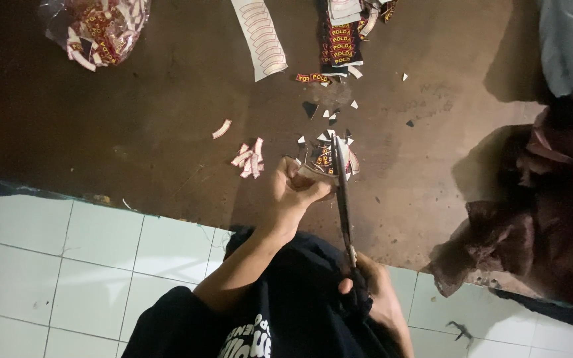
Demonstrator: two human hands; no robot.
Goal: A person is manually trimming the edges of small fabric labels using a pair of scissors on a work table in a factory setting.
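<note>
Dark brown floor under us, left hand (298, 192) pinching a thin, floppy printed label piece (324, 160) by its near edge while right hand (374, 282) clenches the stiff scissors (343, 199) cutting beside it.

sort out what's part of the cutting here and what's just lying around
In use:
- left hand, holding the printed label piece
- right hand, working the scissors
- small offcuts scattered by the blades
- pile of cut strips

Lying about:
- plastic bag of labels
- white curved backing strip
- stack of uncut labels
- dark crumpled cloth
</note>
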